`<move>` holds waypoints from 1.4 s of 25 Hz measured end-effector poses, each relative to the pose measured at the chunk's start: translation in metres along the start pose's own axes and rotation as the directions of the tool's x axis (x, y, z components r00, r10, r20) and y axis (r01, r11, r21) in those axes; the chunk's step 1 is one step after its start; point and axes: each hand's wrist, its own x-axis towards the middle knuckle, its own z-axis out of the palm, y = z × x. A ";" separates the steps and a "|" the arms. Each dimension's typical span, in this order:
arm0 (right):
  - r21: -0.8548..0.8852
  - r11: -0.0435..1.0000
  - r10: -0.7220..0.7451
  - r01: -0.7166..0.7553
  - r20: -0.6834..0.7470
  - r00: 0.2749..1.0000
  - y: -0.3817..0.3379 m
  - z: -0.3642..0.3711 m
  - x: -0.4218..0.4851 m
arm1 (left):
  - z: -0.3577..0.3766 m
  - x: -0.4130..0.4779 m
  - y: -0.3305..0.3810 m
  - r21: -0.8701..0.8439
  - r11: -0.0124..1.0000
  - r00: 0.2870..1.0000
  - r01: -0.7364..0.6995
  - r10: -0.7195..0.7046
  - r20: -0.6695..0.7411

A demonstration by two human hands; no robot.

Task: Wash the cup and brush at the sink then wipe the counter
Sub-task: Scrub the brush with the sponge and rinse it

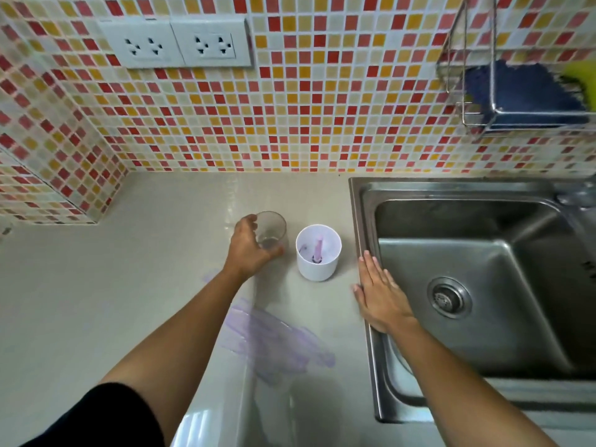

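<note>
A clear glass cup [272,229] stands upright on the beige counter [113,285]. My left hand [248,246] grips it from the left side, fingers curled round its wall. Just to its right stands a white cup [317,258] with a pink brush [317,248] upright inside it. My right hand [380,295] rests flat, fingers straight, on the left rim of the steel sink [366,221]. A purple paint smear [274,340] stains the counter in front of the cups.
The sink basin has a round drain [448,296]. On the tiled wall above the sink hangs a metal rack [503,114] holding a blue cloth [522,85] and a yellow-green sponge [583,79]. Two double sockets [177,43] sit on the wall at upper left.
</note>
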 end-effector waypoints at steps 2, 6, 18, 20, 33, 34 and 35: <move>0.014 1.000 0.005 -0.005 -0.006 1.000 0.000 0.001 0.000 | 0.000 -0.002 0.000 0.000 1.000 0.999 0.003 -0.003 0.037; 0.060 0.998 -0.032 0.032 -0.006 0.999 0.002 -0.005 -0.001 | -0.016 -0.004 0.008 0.023 0.999 0.988 0.028 -0.031 0.149; 0.629 0.761 -0.100 0.158 -0.127 0.987 -0.040 -0.068 0.031 | -0.017 -0.006 0.074 0.159 0.776 0.756 -0.611 0.512 0.408; 0.629 0.761 -0.104 0.157 -0.120 0.987 -0.044 -0.070 0.033 | -0.015 -0.003 0.076 0.184 0.727 0.709 -0.661 0.527 0.469; 0.621 0.763 -0.114 0.179 -0.144 0.983 -0.042 -0.068 0.036 | -0.009 -0.006 0.096 0.324 0.570 0.634 -0.755 0.508 0.584; 0.619 0.764 -0.115 0.181 -0.146 0.983 -0.042 -0.068 0.036 | -0.008 -0.006 0.096 0.333 0.567 0.638 -0.753 0.507 0.579; 0.617 0.766 -0.118 0.184 -0.146 0.982 -0.042 -0.069 0.037 | -0.008 -0.005 0.096 0.338 0.565 0.641 -0.752 0.510 0.573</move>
